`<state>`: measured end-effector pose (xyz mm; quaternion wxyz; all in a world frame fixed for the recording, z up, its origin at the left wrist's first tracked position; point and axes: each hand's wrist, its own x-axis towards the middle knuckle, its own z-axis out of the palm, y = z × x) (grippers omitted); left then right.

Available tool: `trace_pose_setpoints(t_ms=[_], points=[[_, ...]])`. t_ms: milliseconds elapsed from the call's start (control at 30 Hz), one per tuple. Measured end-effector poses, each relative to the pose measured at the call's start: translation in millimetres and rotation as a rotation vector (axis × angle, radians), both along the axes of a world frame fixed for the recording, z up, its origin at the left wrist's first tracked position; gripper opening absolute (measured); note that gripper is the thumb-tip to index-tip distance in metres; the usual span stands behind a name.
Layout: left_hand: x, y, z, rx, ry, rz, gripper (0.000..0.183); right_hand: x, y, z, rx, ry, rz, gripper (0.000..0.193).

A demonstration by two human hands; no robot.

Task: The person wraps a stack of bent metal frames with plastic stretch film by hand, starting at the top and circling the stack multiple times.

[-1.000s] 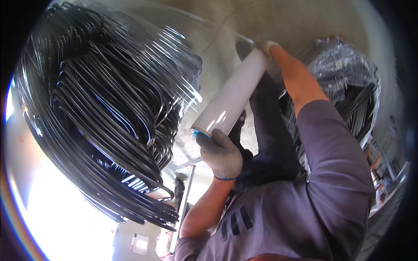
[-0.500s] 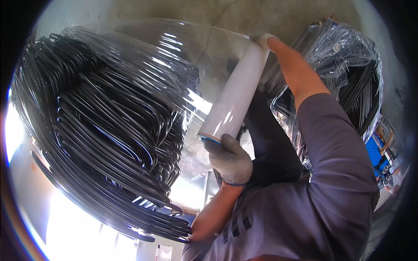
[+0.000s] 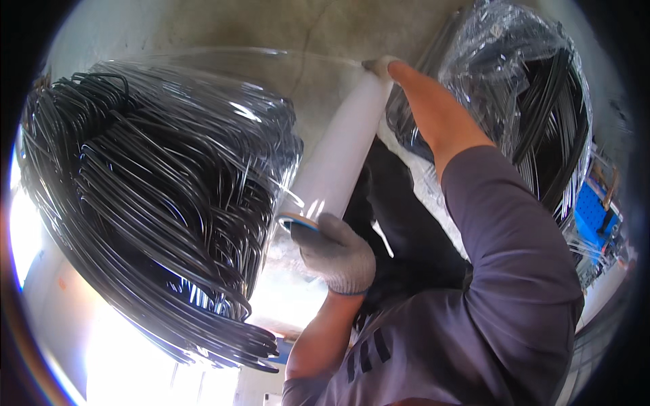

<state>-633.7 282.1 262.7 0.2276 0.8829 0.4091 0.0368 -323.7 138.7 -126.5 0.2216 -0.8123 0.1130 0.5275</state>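
A long roll of clear stretch film [image 3: 335, 159] slants between my two hands, beside a large stack of bent black tubes [image 3: 162, 183]. My left hand [image 3: 338, 256], in a grey-white work glove, grips the near end, at the blue-edged core. At the far end is my right hand [image 3: 381, 66], also gloved and closed on the roll; its fingers are partly hidden. From the roll a stretched sheet of clear film [image 3: 223, 57] runs left to the stack's far side, where film lies over the tubes.
Another bundle of black tubes [image 3: 552, 128], wrapped in crumpled clear film, stands at the right. Beyond it is a blue perforated panel [image 3: 596, 210] with items around it. Concrete floor [image 3: 338, 34] shows at the top, and bright light enters at lower left.
Both hands and the film roll have shifted left in view, close along the stack. The wrapped bundle at the right appears higher, and the film sheet looks narrower.
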Motion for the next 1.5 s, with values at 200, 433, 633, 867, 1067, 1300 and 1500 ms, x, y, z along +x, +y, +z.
trace_pose_setpoints(t_ms=[200,433,633,867,1067,1300,1500], points=[[-6,5,-7,0.033,-0.080,-0.066,0.031,-12,-24,-35,0.029,-0.144,0.096,0.076],[2,-2,-25,-0.001,0.025,0.014,0.029,-20,-3,3,-0.014,-0.198,0.154,0.078],[22,-22,-103,-0.089,-0.057,-0.102,0.043,13,-18,-68,0.026,-0.077,0.120,0.081],[20,-48,-186,-0.098,0.137,-0.054,0.051,-22,-15,-265,0.122,-0.108,0.305,0.081],[-1,-59,-195,0.048,0.616,0.138,0.062,-137,51,-299,0.123,0.124,0.159,0.081],[-99,-17,-184,0.150,0.654,-0.193,0.023,-247,73,-264,0.094,0.289,0.083,0.082],[-132,-16,-164,-0.041,0.597,0.087,0.024,-281,42,-234,0.053,0.416,0.058,0.087]])
